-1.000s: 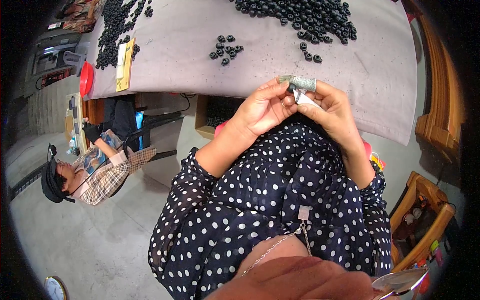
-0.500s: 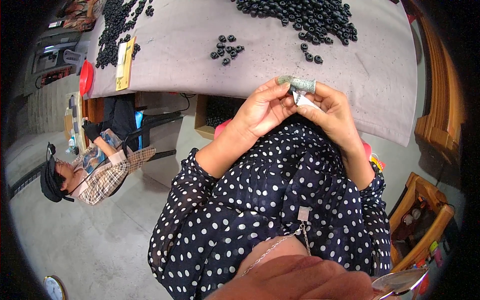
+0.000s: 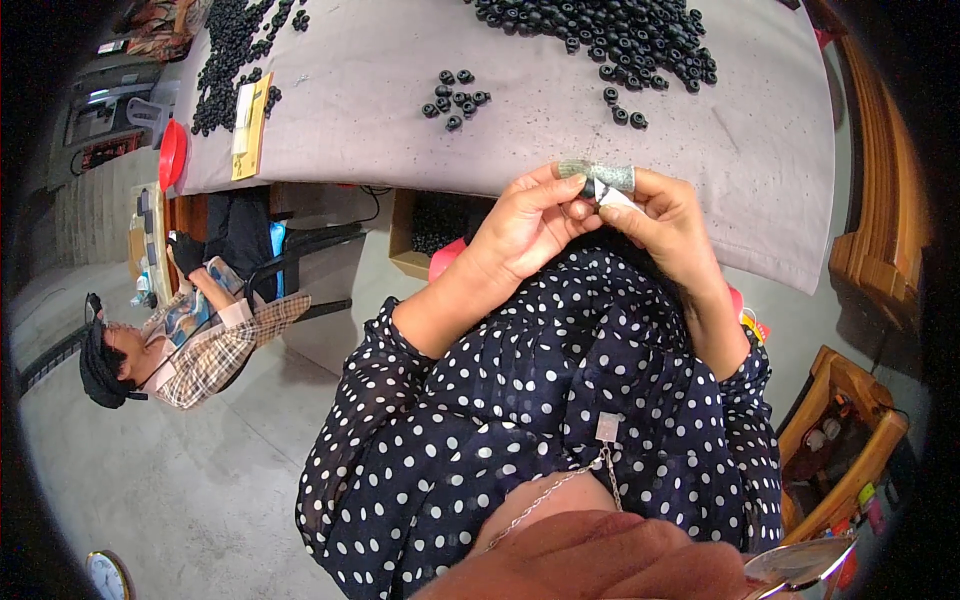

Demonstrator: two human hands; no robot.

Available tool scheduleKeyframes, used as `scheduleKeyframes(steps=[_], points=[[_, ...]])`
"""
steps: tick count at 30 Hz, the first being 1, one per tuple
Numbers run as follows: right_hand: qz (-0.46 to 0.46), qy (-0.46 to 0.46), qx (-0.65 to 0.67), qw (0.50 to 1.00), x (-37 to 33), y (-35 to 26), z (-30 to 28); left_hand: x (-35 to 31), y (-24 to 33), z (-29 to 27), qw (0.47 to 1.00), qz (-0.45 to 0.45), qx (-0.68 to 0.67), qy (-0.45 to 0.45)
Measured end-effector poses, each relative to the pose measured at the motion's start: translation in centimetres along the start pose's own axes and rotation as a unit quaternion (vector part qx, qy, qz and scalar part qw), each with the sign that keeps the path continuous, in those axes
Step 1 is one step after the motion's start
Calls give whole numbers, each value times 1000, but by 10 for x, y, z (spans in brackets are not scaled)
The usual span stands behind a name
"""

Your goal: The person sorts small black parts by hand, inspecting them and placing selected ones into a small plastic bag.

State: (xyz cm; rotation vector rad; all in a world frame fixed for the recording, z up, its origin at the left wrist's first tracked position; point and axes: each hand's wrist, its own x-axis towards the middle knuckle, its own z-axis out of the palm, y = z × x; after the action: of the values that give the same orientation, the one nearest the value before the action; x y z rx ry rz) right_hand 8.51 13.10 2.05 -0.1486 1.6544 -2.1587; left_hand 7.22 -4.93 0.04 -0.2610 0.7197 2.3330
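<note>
Both my hands meet just off the near edge of the table, close to my body. Between thumb and fingers, my left hand [image 3: 528, 222] pinches a small black part [image 3: 589, 187], mostly hidden by the fingertips. My right hand [image 3: 665, 222] is closed on a small white pointed piece [image 3: 613, 196], its tip against the black part. Whether it is a blade cannot be made out. A grey-green finger sleeve [image 3: 612, 177] covers the right index finger. On the table beyond lie several loose black ring-shaped parts [image 3: 458, 100] and a large pile of them [image 3: 610, 40].
A grey cloth covers the table [image 3: 350, 140]. At left are another black pile [image 3: 225, 70], a yellow strip [image 3: 247, 130] and a red bowl [image 3: 172, 155]. Below the edge stands a cardboard box [image 3: 410, 262] with black parts. A co-worker [image 3: 190, 340] sits to the left.
My hands have shifted very slightly right and toward me, and the white piece has turned a little against the black part. Both grips hold. The co-worker's head and hand have moved slightly.
</note>
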Motion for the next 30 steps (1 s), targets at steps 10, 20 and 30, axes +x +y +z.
scheduleKeyframes(steps=[10,20,30], points=[[-9,-13,41,999,0,0,6,0,-3,3,999,11,-23,21],[-4,-14,24,1000,-4,-2,4,-1,-5,1,1000,15,3,2],[11,-30,26,999,-6,-5,2,-3,-4,3,1000,12,7,5]])
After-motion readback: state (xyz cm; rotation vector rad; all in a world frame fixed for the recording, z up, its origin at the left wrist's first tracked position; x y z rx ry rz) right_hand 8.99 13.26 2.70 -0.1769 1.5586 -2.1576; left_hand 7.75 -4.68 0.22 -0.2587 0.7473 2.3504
